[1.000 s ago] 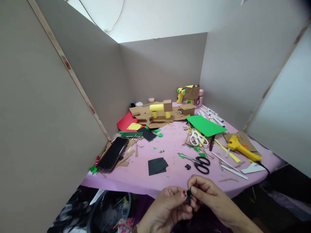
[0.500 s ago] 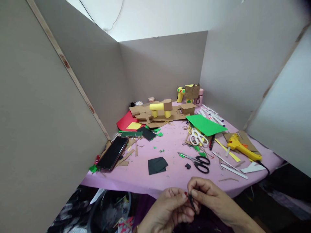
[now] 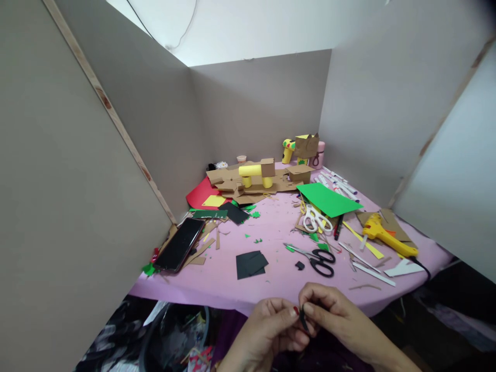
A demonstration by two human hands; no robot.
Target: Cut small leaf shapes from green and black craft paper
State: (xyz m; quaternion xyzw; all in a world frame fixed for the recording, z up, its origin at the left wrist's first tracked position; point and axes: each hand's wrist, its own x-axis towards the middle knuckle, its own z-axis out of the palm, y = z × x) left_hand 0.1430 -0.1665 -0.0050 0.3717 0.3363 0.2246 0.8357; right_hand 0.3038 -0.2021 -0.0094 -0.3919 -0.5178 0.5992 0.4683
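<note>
A small, narrow black paper strip [image 3: 303, 319] hangs between my fingertips, just off the table's front edge. My left hand [image 3: 273, 328] pinches it from the left, thumb and fingers pressed together. From the right, my right hand [image 3: 329, 310] grips its upper end between thumb and forefinger. Beyond the hands, black-handled scissors [image 3: 318, 258] lie on the pink tablecloth [image 3: 217, 287] with a small black scrap [image 3: 299, 265] beside them. Several flat black paper pieces [image 3: 251, 264] are to the left of the scrap.
A phone [image 3: 180, 245] lies at the left among cardboard scraps. Yellow tubes [image 3: 250, 170] with a cardboard box stand at the back. White scissors [image 3: 316, 219], a green sheet [image 3: 328, 199] and a yellow glue gun [image 3: 389, 238] are on the right. A bin [image 3: 145, 341] stands below.
The black strip has shifted slightly between my fingertips, and the fingers of my left hand have curled a little differently. The things on the table have not moved.
</note>
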